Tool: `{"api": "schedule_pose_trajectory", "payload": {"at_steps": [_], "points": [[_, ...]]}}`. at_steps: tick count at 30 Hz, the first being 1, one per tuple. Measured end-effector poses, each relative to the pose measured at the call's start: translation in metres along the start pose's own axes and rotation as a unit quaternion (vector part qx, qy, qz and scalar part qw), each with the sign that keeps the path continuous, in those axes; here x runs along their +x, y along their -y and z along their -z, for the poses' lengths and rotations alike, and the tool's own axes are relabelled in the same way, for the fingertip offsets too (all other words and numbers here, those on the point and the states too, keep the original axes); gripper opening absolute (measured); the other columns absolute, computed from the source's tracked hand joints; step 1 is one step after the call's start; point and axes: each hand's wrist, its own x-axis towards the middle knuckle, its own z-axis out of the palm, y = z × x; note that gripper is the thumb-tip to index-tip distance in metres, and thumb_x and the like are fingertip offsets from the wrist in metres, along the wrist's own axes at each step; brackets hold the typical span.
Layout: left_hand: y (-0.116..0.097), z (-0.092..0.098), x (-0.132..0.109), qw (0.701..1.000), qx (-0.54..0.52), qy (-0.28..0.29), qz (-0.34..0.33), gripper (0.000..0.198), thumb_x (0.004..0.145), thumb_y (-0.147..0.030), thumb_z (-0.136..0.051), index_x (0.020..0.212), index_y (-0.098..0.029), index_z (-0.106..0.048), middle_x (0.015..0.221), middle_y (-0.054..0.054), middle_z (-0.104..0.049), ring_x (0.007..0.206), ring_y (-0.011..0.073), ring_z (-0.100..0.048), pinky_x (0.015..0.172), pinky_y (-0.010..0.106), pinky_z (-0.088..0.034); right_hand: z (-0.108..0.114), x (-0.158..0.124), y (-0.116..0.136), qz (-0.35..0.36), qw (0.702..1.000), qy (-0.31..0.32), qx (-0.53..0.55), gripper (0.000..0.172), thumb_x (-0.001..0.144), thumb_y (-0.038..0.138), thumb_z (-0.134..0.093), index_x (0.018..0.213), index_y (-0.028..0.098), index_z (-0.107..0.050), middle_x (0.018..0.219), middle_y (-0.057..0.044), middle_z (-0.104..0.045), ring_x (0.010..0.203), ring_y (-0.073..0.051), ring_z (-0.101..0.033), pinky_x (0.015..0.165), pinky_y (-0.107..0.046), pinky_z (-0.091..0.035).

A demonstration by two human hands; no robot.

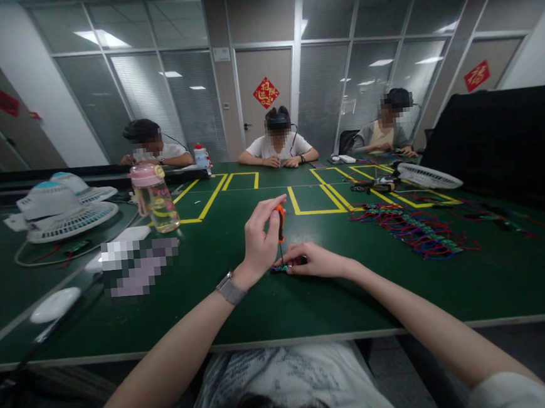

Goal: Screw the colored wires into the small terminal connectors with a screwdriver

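Observation:
My left hand (261,233), with a watch on its wrist, is closed on an orange and black screwdriver (280,223). The screwdriver stands upright, its thin shaft pointing down at a small green circuit board (279,269) on the green table. My right hand (308,259) rests low on the table just right of the shaft, its fingertips closed on the board's right side. Those fingers hide part of the board, and the screwdriver's tip is too small to make out.
On the right lie many circuit boards (413,229) with red and blue wires. A pink-lidded bottle (159,200), white fans (70,210) and a white mouse-shaped object (55,305) are on the left. Yellow tape marks the table (244,319). Several people sit across it.

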Motion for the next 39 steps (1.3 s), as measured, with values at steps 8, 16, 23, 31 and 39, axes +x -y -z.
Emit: {"api": "schedule_pose_trajectory", "payload": {"at_steps": [8, 16, 23, 31, 39], "points": [[-0.0039, 0.0001, 0.0022, 0.995, 0.088, -0.035, -0.032, 0.014, 0.086, -0.022, -0.06, 0.098, -0.021, -0.068, 0.088, 0.002, -0.055, 0.083, 0.0136, -0.055, 0.074, 0.027, -0.048, 0.0004, -0.0003, 0.0006, -0.006, 1.0, 0.005, -0.002, 0.032, 0.082, 0.018, -0.063, 0.114, 0.016, -0.07, 0.083, -0.003, -0.058, 0.068, -0.012, -0.053, 0.063, -0.022, -0.043], [0.0009, 0.0001, -0.0007, 1.0, -0.017, 0.009, 0.003, 0.032, 0.098, -0.023, -0.037, 0.119, -0.022, -0.061, 0.109, 0.006, -0.06, 0.089, 0.0135, -0.061, 0.08, 0.028, -0.05, 0.0006, 0.0001, 0.0013, 0.012, 1.0, -0.001, -0.011, 0.03, 0.083, 0.021, -0.063, 0.112, 0.016, -0.071, 0.081, -0.003, -0.059, 0.069, -0.012, -0.054, 0.065, -0.024, -0.045], [-0.0028, -0.0015, 0.0015, 0.999, 0.03, -0.019, -0.006, 0.019, 0.089, -0.024, -0.057, 0.106, -0.02, -0.064, 0.095, 0.004, -0.062, 0.085, 0.0136, -0.06, 0.074, 0.026, -0.05, -0.0005, -0.0003, -0.0019, 0.004, 1.0, -0.002, -0.001, 0.03, 0.083, 0.021, -0.063, 0.112, 0.016, -0.071, 0.083, -0.003, -0.059, 0.069, -0.012, -0.054, 0.064, -0.023, -0.045], [-0.0024, 0.0014, 0.0018, 1.0, 0.026, -0.002, -0.011, 0.029, 0.097, -0.023, -0.04, 0.112, -0.022, -0.065, 0.104, 0.005, -0.06, 0.095, 0.0154, -0.059, 0.082, 0.029, -0.049, -0.0006, -0.0003, -0.0028, 0.007, 1.0, -0.002, -0.001, 0.03, 0.084, 0.023, -0.063, 0.113, 0.019, -0.07, 0.082, -0.003, -0.059, 0.069, -0.012, -0.054, 0.064, -0.023, -0.046], [-0.0037, 0.0001, 0.0029, 0.998, 0.059, -0.027, -0.021, 0.017, 0.09, -0.022, -0.054, 0.1, -0.021, -0.068, 0.089, 0.003, -0.057, 0.082, 0.0135, -0.056, 0.074, 0.026, -0.048, 0.0003, -0.0004, 0.0002, -0.006, 1.0, 0.004, -0.004, 0.031, 0.083, 0.019, -0.063, 0.113, 0.017, -0.07, 0.082, -0.003, -0.058, 0.069, -0.012, -0.053, 0.064, -0.023, -0.044]]}}
